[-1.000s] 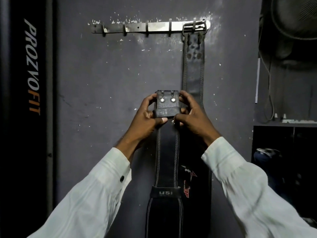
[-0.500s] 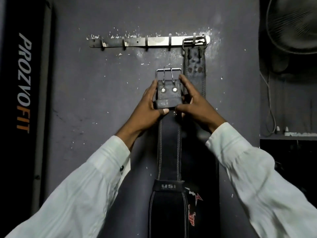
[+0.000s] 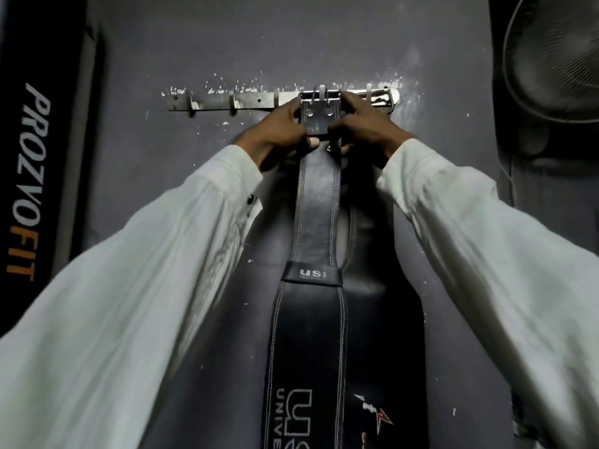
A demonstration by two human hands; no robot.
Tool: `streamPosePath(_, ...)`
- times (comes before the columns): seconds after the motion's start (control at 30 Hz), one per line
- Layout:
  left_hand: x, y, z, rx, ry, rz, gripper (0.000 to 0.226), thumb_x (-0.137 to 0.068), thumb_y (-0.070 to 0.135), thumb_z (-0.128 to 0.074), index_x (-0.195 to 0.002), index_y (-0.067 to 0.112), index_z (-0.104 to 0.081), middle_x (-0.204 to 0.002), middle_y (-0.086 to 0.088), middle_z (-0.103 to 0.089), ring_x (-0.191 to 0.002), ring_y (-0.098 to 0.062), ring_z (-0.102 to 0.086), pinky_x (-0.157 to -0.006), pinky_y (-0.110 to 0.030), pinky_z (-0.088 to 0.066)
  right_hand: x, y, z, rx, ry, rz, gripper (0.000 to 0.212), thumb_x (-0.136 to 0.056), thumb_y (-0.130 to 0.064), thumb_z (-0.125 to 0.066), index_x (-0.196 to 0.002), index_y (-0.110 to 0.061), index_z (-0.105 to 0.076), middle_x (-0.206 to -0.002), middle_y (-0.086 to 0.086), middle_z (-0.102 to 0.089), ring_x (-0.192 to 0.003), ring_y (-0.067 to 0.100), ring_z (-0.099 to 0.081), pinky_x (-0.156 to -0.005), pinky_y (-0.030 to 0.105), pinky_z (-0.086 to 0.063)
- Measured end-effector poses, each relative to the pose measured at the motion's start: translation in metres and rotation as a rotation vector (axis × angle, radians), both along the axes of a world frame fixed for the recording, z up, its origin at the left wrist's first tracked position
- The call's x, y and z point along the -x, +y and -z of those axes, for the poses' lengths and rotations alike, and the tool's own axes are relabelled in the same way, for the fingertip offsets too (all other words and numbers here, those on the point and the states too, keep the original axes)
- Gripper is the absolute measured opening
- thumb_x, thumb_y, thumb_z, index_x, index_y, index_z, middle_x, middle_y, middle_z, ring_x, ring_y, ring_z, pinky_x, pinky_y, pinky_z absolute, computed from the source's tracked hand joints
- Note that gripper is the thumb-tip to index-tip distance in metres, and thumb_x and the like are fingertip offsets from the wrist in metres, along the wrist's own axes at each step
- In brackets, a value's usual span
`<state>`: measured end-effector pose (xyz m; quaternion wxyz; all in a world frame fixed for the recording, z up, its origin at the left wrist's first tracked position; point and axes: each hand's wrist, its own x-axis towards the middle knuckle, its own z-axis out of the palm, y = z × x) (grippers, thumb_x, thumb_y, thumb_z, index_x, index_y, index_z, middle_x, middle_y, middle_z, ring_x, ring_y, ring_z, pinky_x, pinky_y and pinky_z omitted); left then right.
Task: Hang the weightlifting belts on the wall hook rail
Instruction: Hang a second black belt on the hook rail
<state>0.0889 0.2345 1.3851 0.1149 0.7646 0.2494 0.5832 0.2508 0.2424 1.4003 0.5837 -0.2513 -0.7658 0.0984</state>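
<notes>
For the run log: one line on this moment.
USI belt: buckle at hook rail | left hand, right hand: gripping it | other belt: hung

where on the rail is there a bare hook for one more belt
Free: the rail between its left end and the left hand, bare hooks there. Crowded: the right end, where the right hand also grips the USI belt at a hook, beside the hung belt.

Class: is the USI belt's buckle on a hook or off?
On, apparently: a hook pokes through the buckle; left hand and right hand grip it.
</notes>
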Motion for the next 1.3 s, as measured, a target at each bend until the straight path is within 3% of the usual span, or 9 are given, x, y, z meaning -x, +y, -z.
streamPosePath(0.13, 0.002, 0.013, 0.021, 0.034, -0.027, 0.012, 0.058, -0.085, -0.021, -0.046, -0.136, 0.006, -0.051, -0.093, -0.003, -0.062, -0.049, 0.007, -0.056, -0.043, -0.008, -0.039, 0.002, 0.003, 0.022, 0.028, -0.021, 0.046, 0.055, -0.076, -0.008, -0.062, -0.128, -0.018, -0.049, -0.112, 0.01, -0.068, -0.067, 0.008, -0.065, -0.054, 0.023, -0.051)
streamPosePath(0.3, -0.004, 0.026, 0.074, 0.027, -0.13, 0.006, 0.051, -0.078, -0.008, -0.062, -0.128, -0.001, -0.052, -0.119, -0.014, -0.066, -0.1, -0.016, -0.065, -0.085, -0.029, -0.054, 0.005, 0.018, 0.081, -0.08, 0.065, 0.183, 0.081, -0.063, -0.026, -0.068, -0.14, -0.014, -0.047, -0.117, 0.0, -0.068, -0.108, 0.016, -0.066, -0.098, 0.035, -0.053)
streamPosePath(0.43, 0.001, 0.033, 0.142, 0.111, -0.142, -0.054, 0.055, -0.07, 0.013, -0.067, -0.124, 0.01, -0.059, -0.117, -0.013, -0.071, -0.108, -0.025, -0.069, -0.099, -0.045, -0.054, 0.001, 0.029, 0.151, 0.085, 0.084, 0.272, 0.049, -0.081, -0.005, -0.072, -0.128, -0.004, -0.058, -0.092, 0.004, -0.068, -0.091, 0.016, -0.063, -0.098, 0.04, -0.052)
streamPosePath(0.57, 0.002, 0.02, 0.203, 0.204, -0.185, 0.017, 0.052, -0.088, -0.012, -0.055, -0.136, 0.007, -0.05, -0.123, -0.019, -0.066, -0.103, -0.02, -0.066, -0.091, -0.025, -0.055, -0.001, 0.024, 0.213, 0.205, 0.1, 0.223, 0.021, -0.075, -0.01, -0.074, -0.097, -0.008, -0.071, -0.087, 0.008, -0.074, -0.082, 0.017, -0.068, -0.092, 0.043, -0.056)
streamPosePath(0.67, 0.003, 0.015, 0.239, 0.219, -0.207, 0.018, 0.061, -0.088, -0.013, -0.055, -0.142, 0.013, -0.044, -0.131, -0.016, -0.061, -0.118, -0.023, -0.061, -0.099, -0.03, -0.052, 0.001, 0.009, 0.249, 0.23, 0.186, 0.224, 0.04, -0.08, 0.003, -0.072, -0.117, -0.01, -0.065, -0.103, -0.002, -0.066, -0.099, 0.014, -0.064, -0.094, 0.027, -0.048)
streamPosePath(0.77, 0.002, 0.016, 0.277, 0.33, -0.187, 0.066, 0.057, -0.088, -0.01, -0.058, -0.138, 0.013, -0.045, -0.134, -0.014, -0.06, -0.124, -0.027, -0.059, -0.107, -0.045, -0.048, 0.008, 0.006, 0.286, 0.278, 0.163, 0.165, 0.072, -0.077, -0.009, -0.076, -0.139, -0.029, -0.045, -0.127, -0.009, -0.059, -0.119, 0.012, -0.059, -0.106, 0.03, -0.046)
streamPosePath(0.93, 0.005, 0.016, 0.29, 0.349, -0.261, 0.006, 0.046, -0.081, 0.006, -0.063, -0.12, 0.027, -0.056, -0.119, -0.008, -0.069, -0.113, -0.025, -0.066, -0.101, -0.052, -0.052, 0.014, 0.005, 0.308, 0.369, 0.209, 0.164, 0.036, -0.083, -0.031, -0.07, -0.116, -0.028, -0.057, -0.113, -0.002, -0.071, -0.106, 0.017, -0.067, -0.101, 0.047, -0.052)
streamPosePath(1.13, 0.001, 0.018, 0.297, 0.286, -0.286, -0.075, 0.056, -0.075, 0.019, -0.067, -0.129, 0.028, -0.053, -0.123, 0.001, -0.068, -0.114, -0.017, -0.065, -0.102, -0.046, -0.052, 0.026, -0.006, 0.317, 0.28, 0.257, 0.328, 0.03, -0.085, -0.031, -0.07, -0.111, -0.018, -0.062, -0.108, -0.001, -0.074, -0.103, 0.021, -0.068, -0.1, 0.04, -0.051)
streamPosePath(1.3, 0.005, 0.011, 0.345, 0.421, -0.24, 0.091, 0.062, -0.084, 0.003, -0.066, -0.138, 0.021, -0.042, -0.133, -0.008, -0.061, -0.121, -0.024, -0.062, -0.104, -0.048, -0.05, 0.014, -0.004, 0.338, 0.367, 0.254, 0.182, 0.041, -0.079, -0.029, -0.074, -0.116, -0.025, -0.058, -0.11, -0.005, -0.073, -0.103, 0.013, -0.069, -0.101, 0.044, -0.052)
